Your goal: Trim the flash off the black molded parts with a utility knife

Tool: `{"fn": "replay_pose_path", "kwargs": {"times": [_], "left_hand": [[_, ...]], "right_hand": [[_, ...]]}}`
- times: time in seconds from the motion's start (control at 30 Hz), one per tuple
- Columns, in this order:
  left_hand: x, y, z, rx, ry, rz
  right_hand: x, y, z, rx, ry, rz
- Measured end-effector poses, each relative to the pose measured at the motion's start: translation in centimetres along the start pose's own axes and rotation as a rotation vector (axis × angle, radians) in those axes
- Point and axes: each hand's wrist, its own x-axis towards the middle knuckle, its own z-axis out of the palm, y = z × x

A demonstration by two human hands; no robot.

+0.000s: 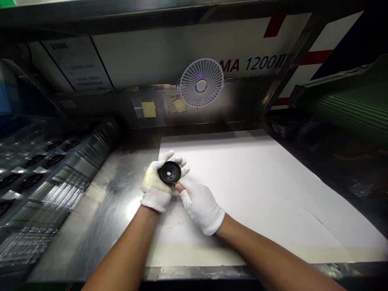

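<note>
While your gloved left hand [156,186] holds the round black disc [175,173], your right hand [201,206] puts its bare thumb by the bottom rim; I can't tell if it grips. The disc has a pale middle hole, little holes around it and a raised rim. It's above the white paper [242,182], near the paper's left edge.

Round fan [201,86] near yellow patches [148,109]

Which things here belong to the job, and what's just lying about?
Likely the job's:
black round part in gloved left hand
gloved right hand
trays of dark round parts
white sheet

Apparently just around:
fan
yellow notes
</note>
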Motion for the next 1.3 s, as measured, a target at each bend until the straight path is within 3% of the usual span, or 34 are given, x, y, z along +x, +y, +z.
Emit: {"fn": "replay_pose_path", "kwargs": {"times": [0.43,0.6,0.77,0.87,1.0,1.2,1.3], "left_hand": [[-0.1,1.5,0.6,-0.075,0.083,0.015],[0.1,1.6,0.9,-0.019,0.25,0.038],[1.0,1.9,1.2,0.009,0.463,0.019],[1.2,2.0,1.4,0.032,0.501,0.022],[0.9,1.9,1.9,0.041,0.52,0.027],[0.8,1.9,2.4,0.055,0.503,-0.031],[0.8,1.9,2.0,0.032,0.494,-0.038]], "right_hand": [[1.2,1.6,-1.0,0.923,0.113,0.22],[1.2,1.0,-1.3,1.409,0.107,0.46],[1.5,1.1,-1.9,1.768,0.018,0.424],[1.6,1.0,-2.7,1.805,0.055,0.4],[1.5,1.1,-3.2,1.761,0.228,0.339],[1.5,1.3,-1.6,1.527,0.499,0.282],[1.4,0.9,-1.4,1.436,0.508,0.278]]}}
